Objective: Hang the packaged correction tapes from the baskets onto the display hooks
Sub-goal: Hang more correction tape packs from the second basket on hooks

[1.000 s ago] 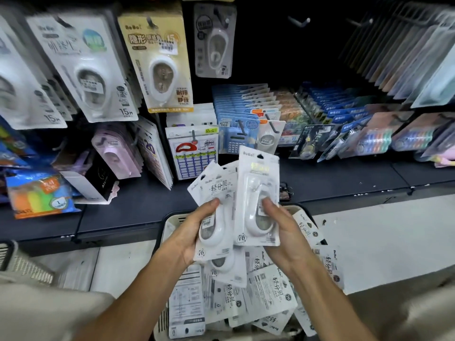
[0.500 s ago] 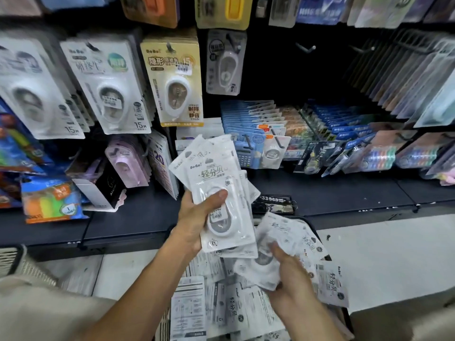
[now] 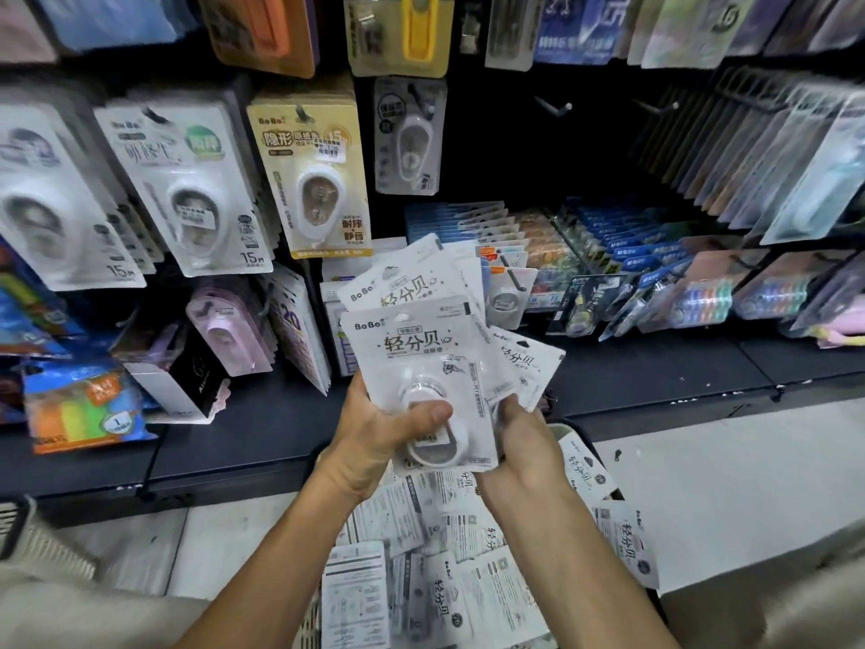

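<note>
Left grip [image 3: 384, 428]: fingers behind, thumb curled across the front of a fanned stack of white packs [image 3: 421, 348], pressing on the clear blister of the front pack. Stack held upright, print facing the camera, above the basket and in front of the shelf edge.

Right grip [image 3: 524, 437]: fingers curled round the lower right edge of the same stack, where one more pack [image 3: 529, 363] sticks out to the right at a tilt. Whether this hand holds only that pack or the whole stack: cannot tell, fingertips hidden behind the card.

Below both hands: basket [image 3: 568, 430], dark rim showing at its far right corner, filled with loose packs [image 3: 449, 555] of the same white kind, lying flat and overlapping, some face up, some back up. Several lean over the right rim.

Behind the hands: dark shelf [image 3: 655, 367] running the width of the view. Above it a black back panel with hooks. Two bare hooks [image 3: 554, 106] show at upper centre right. To the left hang a yellow-carded tape [image 3: 313, 175] and large white-carded tapes [image 3: 187, 189]; a small grey pack [image 3: 409, 138] hangs beside the yellow one. Blue-carded goods [image 3: 458, 217] stand in rows at centre. Far right rows are blurred.

Second basket [image 3: 28, 531], pale, at lower left edge, only partly in view.
</note>
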A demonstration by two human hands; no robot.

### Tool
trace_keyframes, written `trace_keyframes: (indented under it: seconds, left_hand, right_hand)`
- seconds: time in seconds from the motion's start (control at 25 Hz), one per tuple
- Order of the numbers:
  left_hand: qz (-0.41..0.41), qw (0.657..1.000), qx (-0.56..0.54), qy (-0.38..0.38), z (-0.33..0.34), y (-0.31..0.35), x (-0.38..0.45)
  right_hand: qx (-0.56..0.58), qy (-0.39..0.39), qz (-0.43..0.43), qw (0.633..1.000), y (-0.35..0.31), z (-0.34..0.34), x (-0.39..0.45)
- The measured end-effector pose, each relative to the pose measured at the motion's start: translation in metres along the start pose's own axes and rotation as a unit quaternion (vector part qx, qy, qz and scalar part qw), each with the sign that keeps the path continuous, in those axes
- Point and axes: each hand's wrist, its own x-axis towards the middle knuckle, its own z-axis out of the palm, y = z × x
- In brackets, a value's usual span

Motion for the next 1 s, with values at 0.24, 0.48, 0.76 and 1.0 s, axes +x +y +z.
trace_keyframes:
  seconds: [0.24, 0.48, 0.76, 1.0]
  left_hand:
    - [-0.011, 0.996, 0.078, -0.034, -0.002, 0.023, 0.005]
    - [0.016, 0.995, -0.06, 0.081, 0.021, 0.06, 0.024]
    - [0.041, 0.997, 0.038, 0.047, 0.014, 0.125, 0.06]
    - [0.014, 0.999, 0.052, 0.0, 0.024, 0.124, 0.077]
  right_hand:
    - [-0.229, -0.026, -0.235, 0.944, -0.011, 0.011, -0.005]
    - [-0.396, -0.129, -0.418, 0.807, -0.067, 0.039, 0.002]
    - [-0.243, -0.095, -0.385, 0.885, -0.181, 0.043, 0.021]
    - [-0.321, -0.085, -0.381, 0.863, -0.198, 0.047, 0.035]
